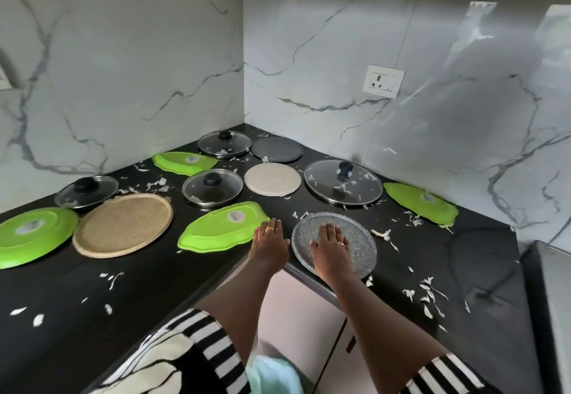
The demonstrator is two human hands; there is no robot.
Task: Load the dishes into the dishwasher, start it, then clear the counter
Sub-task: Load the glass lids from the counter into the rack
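Observation:
A grey speckled round plate (355,233) lies at the front edge of the black L-shaped counter (448,257). My right hand (329,247) rests flat on it, fingers straight. My left hand (270,243) lies flat on the counter just left of that plate, its fingertips touching the edge of a bright green oval platter (216,231). More dishes are spread out: several green platters, glass lids with black knobs such as the big one (343,185), a cream round plate (272,179), a woven round tray (123,223) and a dark round plate (277,149).
White vegetable scraps (428,293) litter the counter. Marble walls meet at the back corner, with a wall socket (383,81) on the right one. A steel appliance (550,301) stands at the far right. Pale cabinet doors (302,316) sit below the counter edge.

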